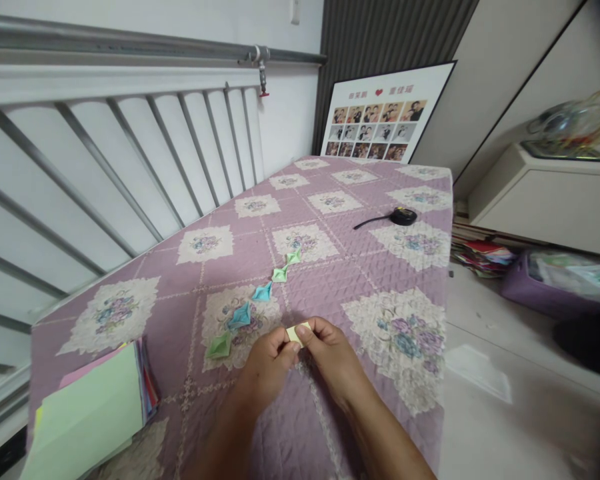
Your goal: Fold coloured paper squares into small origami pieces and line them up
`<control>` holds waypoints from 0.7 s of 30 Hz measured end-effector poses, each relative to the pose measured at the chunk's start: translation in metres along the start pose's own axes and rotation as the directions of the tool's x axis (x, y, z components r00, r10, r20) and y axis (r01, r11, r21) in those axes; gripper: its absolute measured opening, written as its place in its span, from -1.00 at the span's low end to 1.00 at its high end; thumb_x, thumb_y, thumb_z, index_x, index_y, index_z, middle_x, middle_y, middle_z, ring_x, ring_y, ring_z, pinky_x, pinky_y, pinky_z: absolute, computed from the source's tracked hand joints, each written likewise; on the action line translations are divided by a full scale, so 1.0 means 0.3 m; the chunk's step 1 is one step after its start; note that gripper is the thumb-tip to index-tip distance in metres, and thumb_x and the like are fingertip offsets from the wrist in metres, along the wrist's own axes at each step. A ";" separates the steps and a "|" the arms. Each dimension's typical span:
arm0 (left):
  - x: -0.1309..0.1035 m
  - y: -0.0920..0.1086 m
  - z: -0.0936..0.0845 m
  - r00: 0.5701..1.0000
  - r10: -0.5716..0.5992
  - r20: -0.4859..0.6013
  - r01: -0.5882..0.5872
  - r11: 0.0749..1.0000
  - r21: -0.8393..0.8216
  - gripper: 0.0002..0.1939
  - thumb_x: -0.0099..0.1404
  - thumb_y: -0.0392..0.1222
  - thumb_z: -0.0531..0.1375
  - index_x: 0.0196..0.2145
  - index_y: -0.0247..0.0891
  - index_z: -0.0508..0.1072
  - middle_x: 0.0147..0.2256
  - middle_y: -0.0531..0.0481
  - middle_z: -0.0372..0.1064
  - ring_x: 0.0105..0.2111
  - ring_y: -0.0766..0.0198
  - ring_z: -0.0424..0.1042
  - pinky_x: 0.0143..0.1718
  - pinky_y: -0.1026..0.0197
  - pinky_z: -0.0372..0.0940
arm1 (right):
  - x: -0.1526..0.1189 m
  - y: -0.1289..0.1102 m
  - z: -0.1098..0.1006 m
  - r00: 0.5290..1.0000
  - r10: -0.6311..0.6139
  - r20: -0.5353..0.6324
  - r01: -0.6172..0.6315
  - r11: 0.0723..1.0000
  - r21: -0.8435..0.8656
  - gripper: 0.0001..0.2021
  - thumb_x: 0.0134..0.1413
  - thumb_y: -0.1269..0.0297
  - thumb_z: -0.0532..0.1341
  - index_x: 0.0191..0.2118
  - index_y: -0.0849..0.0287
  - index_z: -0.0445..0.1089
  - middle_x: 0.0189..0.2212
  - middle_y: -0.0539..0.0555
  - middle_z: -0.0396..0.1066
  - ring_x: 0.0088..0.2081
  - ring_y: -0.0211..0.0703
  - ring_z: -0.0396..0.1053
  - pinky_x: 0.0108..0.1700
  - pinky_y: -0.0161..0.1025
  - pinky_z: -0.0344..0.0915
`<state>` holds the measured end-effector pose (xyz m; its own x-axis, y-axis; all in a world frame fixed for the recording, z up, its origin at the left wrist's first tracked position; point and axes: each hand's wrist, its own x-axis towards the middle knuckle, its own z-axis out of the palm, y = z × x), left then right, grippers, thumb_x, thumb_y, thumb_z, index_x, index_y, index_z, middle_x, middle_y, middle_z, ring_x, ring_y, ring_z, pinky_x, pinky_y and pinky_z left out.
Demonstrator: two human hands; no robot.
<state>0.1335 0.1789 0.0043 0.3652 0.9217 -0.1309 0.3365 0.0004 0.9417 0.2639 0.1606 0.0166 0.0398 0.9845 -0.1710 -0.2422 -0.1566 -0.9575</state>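
A small folded piece of pale yellow paper (pixel 299 331) is pinched between both hands, just above the bed cover. My left hand (pixel 270 360) grips its left side, thumb on top. On the other side my right hand (pixel 331 353) is closed on it, with the thumb pressed flat over the paper. Beyond and to the left, several small folded paper boats lie in a slanting row: a green paper boat (pixel 219 346) nearest, then a blue paper boat (pixel 240 315), another blue one (pixel 263 292), and two light green ones, the farthest paper boat (pixel 293 257) among them.
A stack of coloured paper (pixel 93 407) lies at the near left on the purple quilted cover (pixel 240 267). A black tape measure (pixel 403 216) with a strap sits at the far right. A radiator (pixel 130 153) lines the left; a photo board (pixel 380 120) leans behind.
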 end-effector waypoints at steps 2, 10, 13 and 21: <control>0.001 -0.002 -0.001 1.000 -0.018 0.026 0.019 0.999 -0.042 -0.83 0.22 -0.15 0.05 -0.49 -0.23 0.29 -0.55 0.12 0.25 -0.52 0.34 0.22 -0.46 0.30 0.08 | 0.002 -0.001 -0.001 1.000 0.000 0.013 0.000 1.000 -0.006 -0.69 0.00 0.03 0.22 -0.53 0.14 0.26 -0.66 -0.08 0.31 -0.56 -0.27 0.26 -0.44 -0.29 0.18; 0.015 -0.024 -0.007 0.999 -0.049 -0.010 0.048 0.995 -0.092 -0.79 0.17 -0.08 0.10 -0.54 -0.22 0.26 -0.62 0.16 0.14 -0.58 0.37 0.12 -0.53 0.32 0.02 | 0.014 0.008 -0.016 1.000 0.022 -0.008 -0.022 0.998 -0.059 -0.66 -0.05 -0.02 0.26 -0.52 0.17 0.31 -0.59 -0.05 0.33 -0.50 -0.27 0.22 -0.38 -0.30 0.16; 0.013 -0.024 -0.005 0.997 -0.068 -0.027 0.066 0.994 -0.083 -0.77 0.16 -0.08 0.10 -0.56 -0.21 0.21 -0.63 0.18 0.09 -0.60 0.38 0.07 -0.56 0.31 -0.03 | 0.018 0.016 -0.022 0.999 0.012 -0.046 -0.013 0.999 -0.037 -0.65 -0.04 -0.04 0.24 -0.51 0.16 0.31 -0.61 -0.08 0.26 -0.52 -0.30 0.16 -0.42 -0.32 0.11; 0.003 0.000 -0.003 1.000 -0.030 -0.004 0.029 0.996 -0.087 -0.76 0.17 -0.08 0.09 -0.57 -0.21 0.19 -0.62 0.17 0.10 -0.58 0.38 0.08 -0.53 0.31 -0.01 | 0.018 0.024 -0.027 0.994 -0.055 -0.100 0.039 0.987 -0.153 -0.64 -0.02 -0.07 0.21 -0.53 0.14 0.28 -0.62 -0.10 0.23 -0.53 -0.29 0.14 -0.43 -0.31 0.10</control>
<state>0.1330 0.1801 0.0044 0.3516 0.9228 -0.1575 0.2702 0.0611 0.9609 0.2702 0.1643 0.0069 0.1493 0.9788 -0.1404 -0.0890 -0.1281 -0.9878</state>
